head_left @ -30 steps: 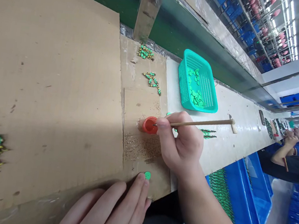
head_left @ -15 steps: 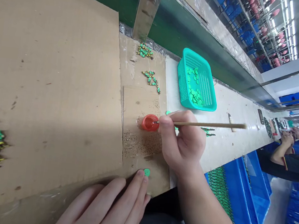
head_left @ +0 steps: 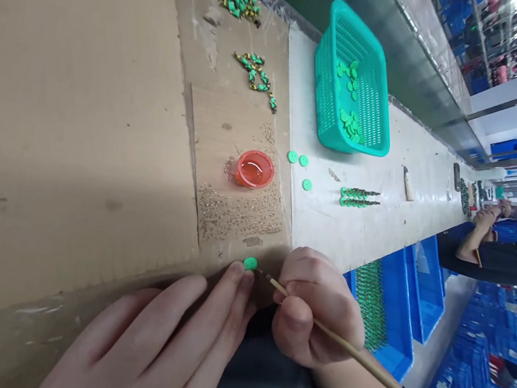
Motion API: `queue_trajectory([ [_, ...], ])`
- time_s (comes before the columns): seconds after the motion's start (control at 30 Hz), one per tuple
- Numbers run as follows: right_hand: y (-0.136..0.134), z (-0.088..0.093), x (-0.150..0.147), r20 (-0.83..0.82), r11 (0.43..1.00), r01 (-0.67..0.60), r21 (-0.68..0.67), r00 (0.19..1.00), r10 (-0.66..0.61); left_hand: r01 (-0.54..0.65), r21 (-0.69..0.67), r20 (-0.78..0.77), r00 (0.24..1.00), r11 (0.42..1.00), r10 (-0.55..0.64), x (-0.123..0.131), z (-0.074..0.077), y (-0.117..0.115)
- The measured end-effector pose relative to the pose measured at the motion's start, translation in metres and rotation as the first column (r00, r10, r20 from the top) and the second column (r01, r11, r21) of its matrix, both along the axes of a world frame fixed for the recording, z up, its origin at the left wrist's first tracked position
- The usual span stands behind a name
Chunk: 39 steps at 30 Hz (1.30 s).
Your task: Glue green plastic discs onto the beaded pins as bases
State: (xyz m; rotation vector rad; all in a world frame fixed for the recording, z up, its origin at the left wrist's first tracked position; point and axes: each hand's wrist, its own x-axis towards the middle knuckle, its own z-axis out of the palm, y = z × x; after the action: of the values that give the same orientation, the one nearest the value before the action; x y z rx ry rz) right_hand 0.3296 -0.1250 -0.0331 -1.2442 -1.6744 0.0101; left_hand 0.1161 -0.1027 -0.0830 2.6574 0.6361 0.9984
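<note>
My right hand [head_left: 319, 313] is closed around the wooden handle of a thin paintbrush [head_left: 361, 355]. The brush's dark tip is at the right edge of a small round green button [head_left: 250, 263]. At the fingertips of my left hand [head_left: 168, 333] is that same button, held at the near edge of the bench; the thumb is hidden below. Farther off stands a small red cup [head_left: 255, 169] with clear liquid in it, on cardboard [head_left: 232, 100] dotted with brown specks. Two small holes show in the button's face.
Beyond the cup lie small green, yellow and dark pieces [head_left: 239, 0]. A turquoise basket [head_left: 324, 95] holds several green discs. Three loose buttons [head_left: 304, 160] and two rows of green pieces [head_left: 356, 197] are to the right. Blue bins [head_left: 403, 298] stand below; a person [head_left: 514, 248] sits far right.
The brush has come out of the red cup and moved down toward me, to the button at my left fingertips. The view has shifted, and the left hand still has the button.
</note>
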Motion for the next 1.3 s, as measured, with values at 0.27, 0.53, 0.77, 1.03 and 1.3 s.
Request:
queue_trajectory([
  [0.27,-0.002,0.001,0.002,0.025,0.996,-0.016,-0.083,1.000,0.018,-0.016,0.012,-0.024,1.000,1.000,0.016,-0.003,0.004,-0.002],
  [0.53,-0.003,0.000,-0.002,0.016,0.994,0.034,-0.105,0.999,-0.032,-0.015,0.017,-0.028,0.999,1.000,0.015,-0.001,0.004,-0.001],
  [0.77,-0.002,0.001,-0.001,0.000,0.994,0.010,-0.107,1.000,-0.010,-0.035,0.011,-0.038,0.999,0.999,0.035,-0.001,0.004,-0.001],
  [1.03,-0.002,0.002,0.002,-0.006,0.992,-0.011,-0.126,1.000,0.010,-0.019,-0.008,-0.015,1.000,1.000,0.019,-0.002,0.004,-0.002],
  [1.3,-0.014,0.025,0.007,-0.023,0.941,-0.005,-0.338,1.000,-0.003,-0.016,0.009,0.005,1.000,1.000,0.016,0.005,0.009,0.005],
])
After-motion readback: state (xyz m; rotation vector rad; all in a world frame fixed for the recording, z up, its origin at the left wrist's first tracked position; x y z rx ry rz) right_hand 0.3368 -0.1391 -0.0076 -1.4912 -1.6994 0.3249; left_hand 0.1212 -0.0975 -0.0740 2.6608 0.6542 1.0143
